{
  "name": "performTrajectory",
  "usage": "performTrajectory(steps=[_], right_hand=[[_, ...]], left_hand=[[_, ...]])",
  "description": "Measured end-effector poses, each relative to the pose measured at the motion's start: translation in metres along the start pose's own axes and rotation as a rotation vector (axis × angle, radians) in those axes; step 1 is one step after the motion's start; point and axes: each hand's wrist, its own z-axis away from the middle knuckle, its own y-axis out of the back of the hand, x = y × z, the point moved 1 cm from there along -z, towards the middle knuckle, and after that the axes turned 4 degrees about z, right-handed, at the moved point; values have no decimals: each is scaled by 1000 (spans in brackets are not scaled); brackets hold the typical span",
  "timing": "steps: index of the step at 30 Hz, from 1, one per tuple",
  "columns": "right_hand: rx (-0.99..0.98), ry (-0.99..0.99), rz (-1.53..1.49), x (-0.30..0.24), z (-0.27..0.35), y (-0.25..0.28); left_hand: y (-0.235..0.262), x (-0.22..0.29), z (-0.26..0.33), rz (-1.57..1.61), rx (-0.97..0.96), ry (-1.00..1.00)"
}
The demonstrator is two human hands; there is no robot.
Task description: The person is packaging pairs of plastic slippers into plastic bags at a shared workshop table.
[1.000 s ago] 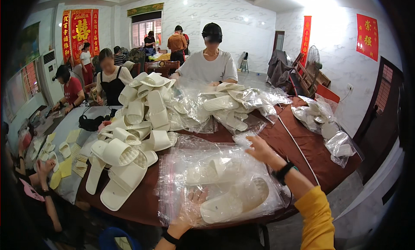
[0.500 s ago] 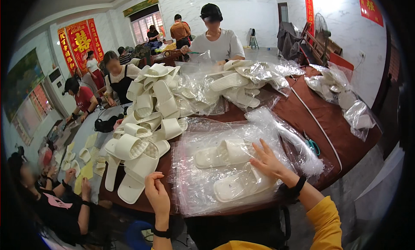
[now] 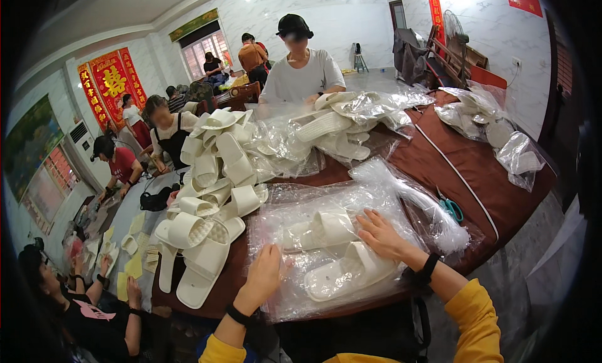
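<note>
A pair of cream slippers lies flat inside a clear plastic bag [image 3: 295,203] in front of me. The farther slipper [image 3: 332,228] and the nearer slipper [image 3: 343,276] both point their toes left. My right hand [image 3: 382,237] rests on the bag's right part with fingers stretched out, over the heel ends of the slippers. At the bag's left edge is my left hand [image 3: 264,276], its fingers closed together on the plastic film. More clear bags are stacked beneath this one.
Loose cream slippers [image 3: 207,237] are heaped to the left. Bagged slippers [image 3: 338,128] lie at the back, and more bagged slippers [image 3: 489,121] at the far right. Teal scissors [image 3: 450,207] sit beside the bags on the brown tablecloth [image 3: 448,150]. A person [image 3: 307,71] stands across the table; others work at left.
My left hand has moved right, from beside the bag onto its left edge, and its fingers have closed there. My right hand stays on the bag, fingers lower now.
</note>
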Motion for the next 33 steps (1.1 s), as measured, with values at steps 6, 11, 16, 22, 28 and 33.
performTrajectory(steps=[6, 11, 16, 22, 28, 33], right_hand=[[-14, -8, -94, 0, -3, 0], [65, -11, -172, 9, -7, -10], [69, -2, -146, 9, -6, -4], [97, 3, -173, 3, -7, -4], [83, 0, -131, 3, -9, -4], [59, 18, -92, 8, -11, -8]], left_hand=[[-30, -40, -37, 377, 34, -73], [-19, -37, -48, 1400, 37, 439], [-13, -6, -25, 1158, -260, 350], [-18, 5, -10, 1313, -504, 611], [-57, 15, -6, 1526, -579, 725], [-53, 21, 4, 1479, -544, 593]])
